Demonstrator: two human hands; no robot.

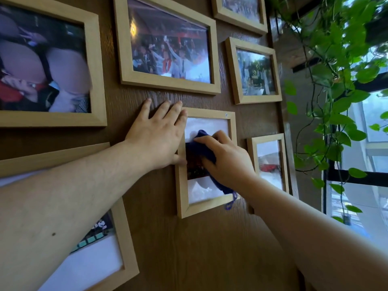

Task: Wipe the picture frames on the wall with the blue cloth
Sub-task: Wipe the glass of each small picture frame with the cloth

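Several light wooden picture frames hang on a dark brown wood-grain wall (pixel 189 248). The small upright frame (pixel 182 206) in the middle is the one under my hands. My right hand (pixel 228 158) is shut on the blue cloth (pixel 201 148) and presses it flat against this frame's glass; a tail of the cloth hangs past the frame's lower right corner. My left hand (pixel 155 135) lies flat, fingers spread, on the wall and on the frame's left edge, with the thumb on the frame.
Around it hang a large frame (pixel 168 85) above, another large frame (pixel 96 70) at upper left, two small frames (pixel 255 99) (pixel 251 148) to the right and one (pixel 126 238) at lower left. A trailing green plant (pixel 336 80) and a window (pixel 367 185) are at the right.
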